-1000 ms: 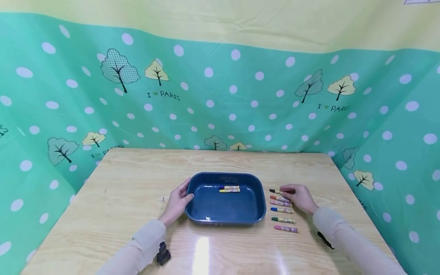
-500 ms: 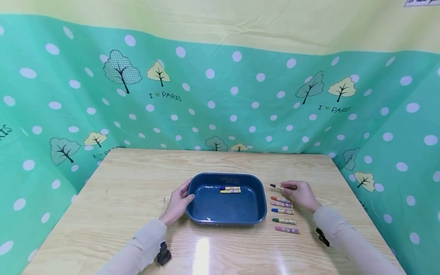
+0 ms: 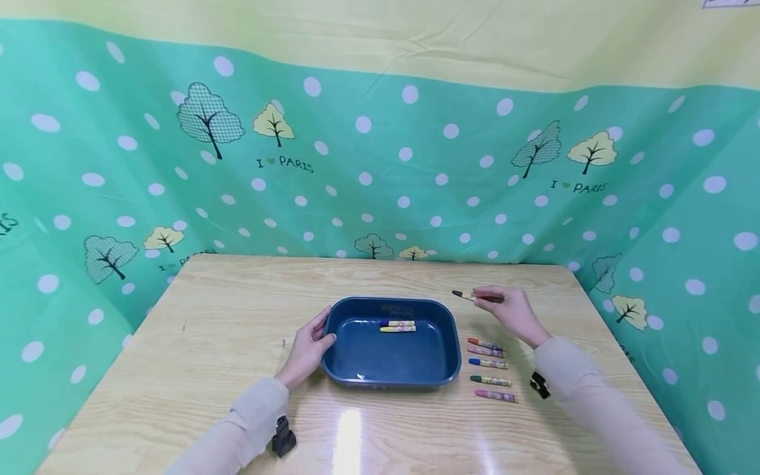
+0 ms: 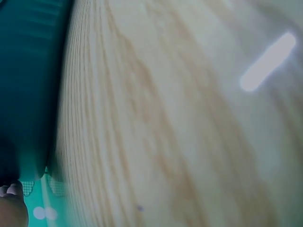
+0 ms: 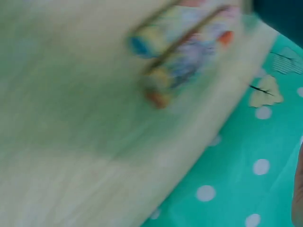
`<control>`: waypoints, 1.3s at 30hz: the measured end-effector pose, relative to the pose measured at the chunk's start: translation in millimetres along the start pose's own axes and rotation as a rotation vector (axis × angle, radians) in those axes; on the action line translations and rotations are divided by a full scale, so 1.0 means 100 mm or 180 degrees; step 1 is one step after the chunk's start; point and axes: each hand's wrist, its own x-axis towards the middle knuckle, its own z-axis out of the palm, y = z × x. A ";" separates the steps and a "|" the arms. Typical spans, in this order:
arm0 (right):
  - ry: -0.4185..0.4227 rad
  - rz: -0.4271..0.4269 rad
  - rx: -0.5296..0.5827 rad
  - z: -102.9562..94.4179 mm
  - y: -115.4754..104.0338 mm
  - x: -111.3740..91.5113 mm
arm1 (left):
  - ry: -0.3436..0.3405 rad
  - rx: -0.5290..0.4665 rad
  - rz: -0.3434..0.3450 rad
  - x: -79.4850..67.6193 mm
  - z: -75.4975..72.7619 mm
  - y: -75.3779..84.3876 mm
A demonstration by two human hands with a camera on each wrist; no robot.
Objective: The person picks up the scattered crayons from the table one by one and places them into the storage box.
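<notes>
In the head view, the right hand pinches a black crayon near the far right corner of the tray, whose left rim the left hand grips. The left wrist view shows the tray's wall; the right, blurred crayons on the table.

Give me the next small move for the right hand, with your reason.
I'd move the right hand left, bringing the black-tipped crayon over the dark blue tray. It is pinched and outside the tray, while the purple crayon and yellow crayon lie inside and the left hand holds the tray's left end.
</notes>
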 end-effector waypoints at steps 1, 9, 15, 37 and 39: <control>0.0012 -0.0023 0.0067 0.03 -0.04 0.02 | -0.0002 -0.0006 0.0017 0.00 0.00 0.00; -0.0107 -0.0090 0.0367 0.37 -0.27 0.10 | 0.0004 -0.0017 0.0090 0.00 0.02 -0.02; -0.0155 -0.0033 0.0567 0.68 -0.36 0.15 | -0.0008 -0.0012 -0.0001 0.00 0.03 0.00; -0.0761 -0.0009 -0.0011 1.29 -0.41 0.12 | 0.0027 -0.0032 0.0053 0.00 0.01 -0.02; -0.0800 -0.0119 -0.0134 1.30 -0.42 0.10 | 0.0019 -0.0017 0.0059 -0.01 0.00 -0.02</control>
